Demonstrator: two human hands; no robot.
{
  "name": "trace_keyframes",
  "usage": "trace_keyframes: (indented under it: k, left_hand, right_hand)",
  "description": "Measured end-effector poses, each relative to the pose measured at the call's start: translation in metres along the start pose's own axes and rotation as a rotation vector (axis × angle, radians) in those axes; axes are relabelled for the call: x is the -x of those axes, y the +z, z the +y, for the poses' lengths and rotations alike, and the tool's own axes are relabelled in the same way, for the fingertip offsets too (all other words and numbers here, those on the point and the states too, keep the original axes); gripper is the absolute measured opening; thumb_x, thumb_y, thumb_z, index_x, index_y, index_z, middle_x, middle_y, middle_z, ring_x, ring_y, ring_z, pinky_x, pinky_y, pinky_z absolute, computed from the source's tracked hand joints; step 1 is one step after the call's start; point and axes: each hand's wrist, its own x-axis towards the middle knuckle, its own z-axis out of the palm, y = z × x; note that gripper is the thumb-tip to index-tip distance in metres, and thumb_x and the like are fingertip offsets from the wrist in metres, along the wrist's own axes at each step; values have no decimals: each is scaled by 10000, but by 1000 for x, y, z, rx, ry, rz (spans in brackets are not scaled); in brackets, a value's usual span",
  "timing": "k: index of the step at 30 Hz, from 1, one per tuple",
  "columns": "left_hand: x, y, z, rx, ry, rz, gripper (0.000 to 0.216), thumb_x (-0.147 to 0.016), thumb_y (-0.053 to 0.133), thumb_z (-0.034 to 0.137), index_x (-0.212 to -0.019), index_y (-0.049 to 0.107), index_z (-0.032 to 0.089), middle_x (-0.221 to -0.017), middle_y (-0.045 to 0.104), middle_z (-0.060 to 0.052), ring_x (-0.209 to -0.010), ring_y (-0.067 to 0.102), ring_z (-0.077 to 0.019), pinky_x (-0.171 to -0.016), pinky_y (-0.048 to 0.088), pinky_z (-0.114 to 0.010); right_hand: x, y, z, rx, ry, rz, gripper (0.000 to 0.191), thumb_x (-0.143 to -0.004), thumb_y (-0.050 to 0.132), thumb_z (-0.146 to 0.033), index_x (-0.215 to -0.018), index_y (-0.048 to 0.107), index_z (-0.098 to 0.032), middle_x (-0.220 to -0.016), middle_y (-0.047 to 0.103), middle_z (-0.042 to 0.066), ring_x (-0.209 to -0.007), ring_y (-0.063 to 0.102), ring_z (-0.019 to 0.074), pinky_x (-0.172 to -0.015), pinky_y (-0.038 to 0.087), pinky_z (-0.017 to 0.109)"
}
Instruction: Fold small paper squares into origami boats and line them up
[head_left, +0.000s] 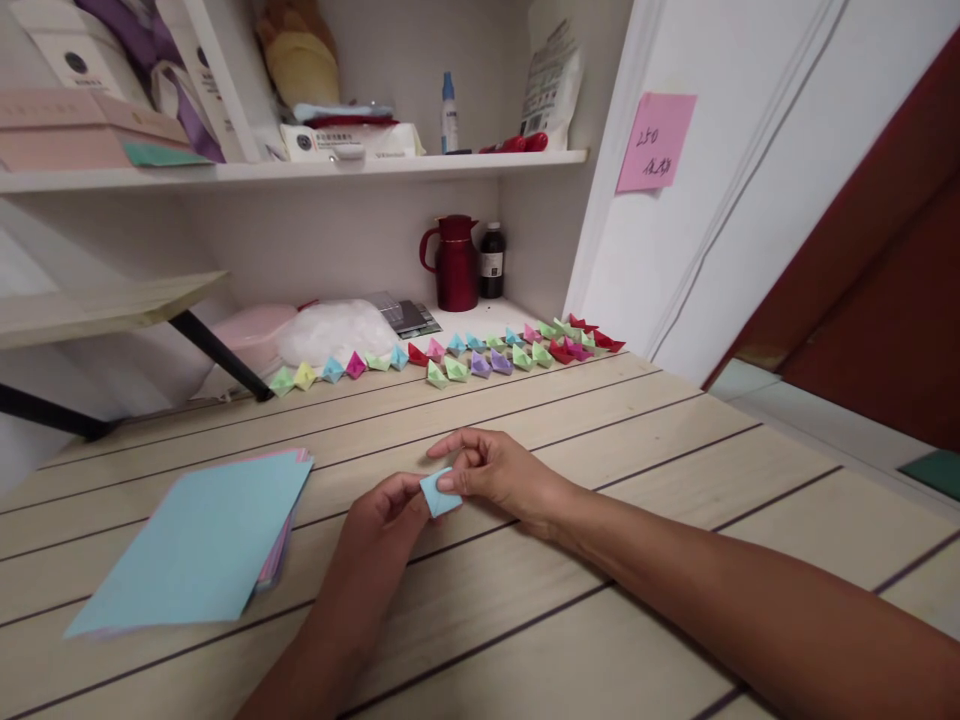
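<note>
Two hands meet over the pale wood-plank desk (600, 620), both pinched on one small folded light-blue paper piece (438, 493). Left hand (386, 510) grips its lower left edge; right hand (495, 475) clamps its right side, thumb on top. Folded piece sits just above the desk surface. Stack of coloured square sheets, light-blue on top (202, 540), lies left. Row of small folded paper boats (450, 358) lines the desk's far edge.
</note>
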Motion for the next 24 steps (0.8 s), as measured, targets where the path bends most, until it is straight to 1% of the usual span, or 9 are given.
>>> trace_keyframes:
  k: [4,6,9,12,15,17,19,21,24]
  left_hand:
    - [3,-6,5,16,-10,-14,260,-810,537,311,-955,728,212,-839,731,-14,-907,620,-215,-909,373,-312]
    - [3,-7,6,48,-14,0,271,-820,538,337,-971,733,225,-838,740,-11,-925,628,-217,-938,361,-316]
    - [1,-7,6,52,-31,-33,305,-797,590,441,-926,744,212,-834,740,-25,-875,632,-218,-863,398,-305]
    - [-3,-7,1,46,-83,-40,284,-684,707,438,-820,745,192,-748,724,-24,-754,619,-201,-728,413,-280]
    - [-4,-5,-5,65,-87,78,249,-615,759,400,-732,728,182,-669,703,-12,-671,597,-177,-675,399,-268]
    - [-4,-2,-7,112,-73,186,261,-606,763,402,-731,727,176,-682,711,-18,-669,597,-176,-676,400,-274]
    - [-3,2,-8,195,-68,269,281,-590,777,406,-734,727,169,-691,719,-27,-677,607,-182,-696,415,-289]
    - [-3,5,-8,304,-69,323,284,-566,799,398,-706,716,165,-690,722,-34,-691,622,-189,-732,437,-310]
    - [-4,7,-12,444,-61,382,286,-540,820,395,-644,686,165,-738,734,-56,-759,654,-216,-794,465,-352]
  right_hand:
    - [-2,-4,-1,-48,8,-1,481,-584,860,-228,-996,638,-118,-563,635,-42,-542,592,108,-620,491,268]
    - [-3,-6,-1,-58,10,-4,484,-590,857,-218,-1009,633,-121,-575,639,-41,-551,600,111,-622,495,269]
    - [-3,-7,0,-18,-5,-25,486,-601,850,-216,-1028,632,-135,-561,619,-53,-532,574,101,-584,469,246]
    - [-1,-5,2,46,-33,-51,493,-603,848,-235,-1039,635,-144,-549,605,-57,-517,536,89,-548,423,221]
    - [3,1,1,81,-77,-29,478,-631,837,-315,-1036,638,-159,-578,604,-49,-555,543,101,-573,421,232]
    - [5,4,-1,74,-102,14,436,-704,773,-436,-1022,638,-170,-651,616,-26,-611,561,114,-615,442,252]
    - [6,6,-3,65,-102,37,442,-748,708,-525,-1009,631,-177,-755,627,4,-686,580,130,-651,460,269]
    - [6,6,-3,61,-86,36,468,-710,743,-528,-997,619,-179,-827,624,19,-734,586,141,-666,465,273]
    - [7,8,-2,73,-97,22,510,-611,845,-441,-976,612,-172,-847,616,13,-744,569,132,-698,453,265]
